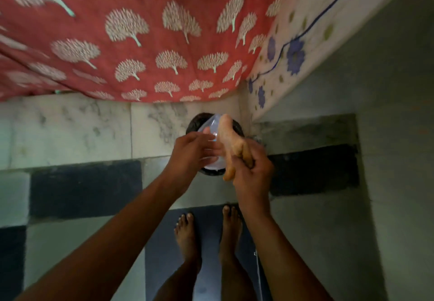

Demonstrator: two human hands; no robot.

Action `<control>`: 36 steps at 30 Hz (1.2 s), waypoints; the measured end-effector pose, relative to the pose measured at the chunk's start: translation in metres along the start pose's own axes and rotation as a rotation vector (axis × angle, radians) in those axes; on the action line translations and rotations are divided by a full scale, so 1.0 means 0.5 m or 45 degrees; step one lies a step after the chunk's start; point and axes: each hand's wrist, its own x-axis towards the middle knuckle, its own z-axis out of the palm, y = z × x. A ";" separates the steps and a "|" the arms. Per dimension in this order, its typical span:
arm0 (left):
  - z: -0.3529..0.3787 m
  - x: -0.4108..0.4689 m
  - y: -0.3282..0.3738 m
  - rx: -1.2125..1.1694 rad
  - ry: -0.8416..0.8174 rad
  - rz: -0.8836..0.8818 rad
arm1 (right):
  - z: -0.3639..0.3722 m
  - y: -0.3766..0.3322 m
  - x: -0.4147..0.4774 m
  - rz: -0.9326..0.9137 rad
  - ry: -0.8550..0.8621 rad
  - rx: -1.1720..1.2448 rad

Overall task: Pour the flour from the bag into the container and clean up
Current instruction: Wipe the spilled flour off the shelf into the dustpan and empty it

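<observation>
A dark round container [198, 122] stands on the floor just ahead of my feet. Over its mouth I hold a clear plastic flour bag [214, 125]. A tan, flour-coloured twisted part [228, 136] of the bag runs from the container's far rim back toward me. My right hand [253, 174] is clenched around the near end of that tan part. My left hand [191, 152] pinches the clear, slack side of the bag on the left. Most of the container's inside is hidden by the bag and my hands.
A red cloth with a pale tree print [141, 42] hangs over the far side. Beside it on the right is a white cloth with blue flowers [293, 54]. The floor has pale marble and black tiles [84, 188]. My bare feet [187, 232] stand on a dark tile.
</observation>
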 end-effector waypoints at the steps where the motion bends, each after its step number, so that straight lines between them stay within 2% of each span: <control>1: 0.006 -0.046 0.042 -0.027 -0.050 -0.037 | -0.011 -0.042 -0.012 -0.082 -0.027 -0.028; 3: 0.010 -0.138 0.123 -0.014 -0.101 -0.050 | -0.038 -0.133 -0.032 -0.181 -0.095 -0.041; 10: 0.009 -0.450 0.322 0.254 -0.346 0.180 | -0.174 -0.439 -0.125 -0.594 -0.237 -0.143; 15: 0.030 -0.630 0.375 0.365 -0.390 0.325 | -0.279 -0.548 -0.223 -0.752 -0.128 -0.173; 20: 0.101 -0.726 0.387 0.546 -0.482 0.396 | -0.398 -0.612 -0.305 -0.774 0.004 -0.136; 25: 0.215 -0.779 0.384 0.618 -0.663 0.393 | -0.532 -0.601 -0.362 -0.677 0.159 0.032; 27: 0.279 -0.794 0.376 0.659 -0.747 0.389 | -0.580 -0.581 -0.377 -0.584 0.295 0.113; 32: 0.441 -0.826 0.354 0.741 -0.910 0.336 | -0.673 -0.555 -0.397 -0.212 0.605 0.618; 36: 0.540 -0.840 0.323 0.816 -1.015 0.277 | -0.756 -0.544 -0.375 0.124 0.663 0.989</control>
